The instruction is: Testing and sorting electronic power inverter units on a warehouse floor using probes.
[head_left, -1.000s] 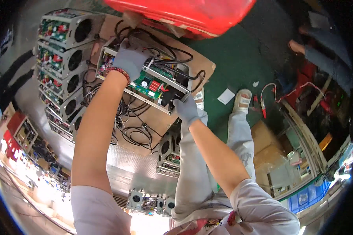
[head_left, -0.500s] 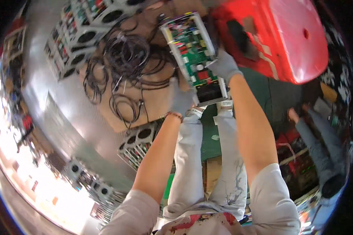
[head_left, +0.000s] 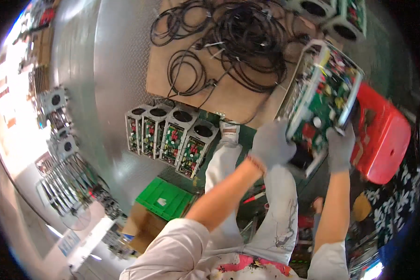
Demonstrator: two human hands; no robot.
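My left hand [head_left: 273, 145], in a grey glove, grips the left side of a metal-framed circuit board unit [head_left: 329, 93] near its lower end. On the opposite side, my right hand [head_left: 341, 150], gloved too, holds the right rail of the frame. The unit is tilted, its far end leaning right, and its green board with red, black and white parts faces up. Both hands are closed around its edges, with some fingers hidden beneath. Below and left of it lies brown cardboard [head_left: 161, 84] bearing coiled black cables [head_left: 247, 42].
Several similar units with round fan openings [head_left: 175, 135] stand in a row left of my legs. A green plastic crate [head_left: 165, 198] and an open carton [head_left: 142, 226] are nearer. At the right is a red plastic stool [head_left: 389, 140]. More units [head_left: 345, 28] stand at the far right.
The whole view has swung round, so the cardboard, cables and red stool appear in different places. The unit, still in both hands, now appears farther right and more tilted.
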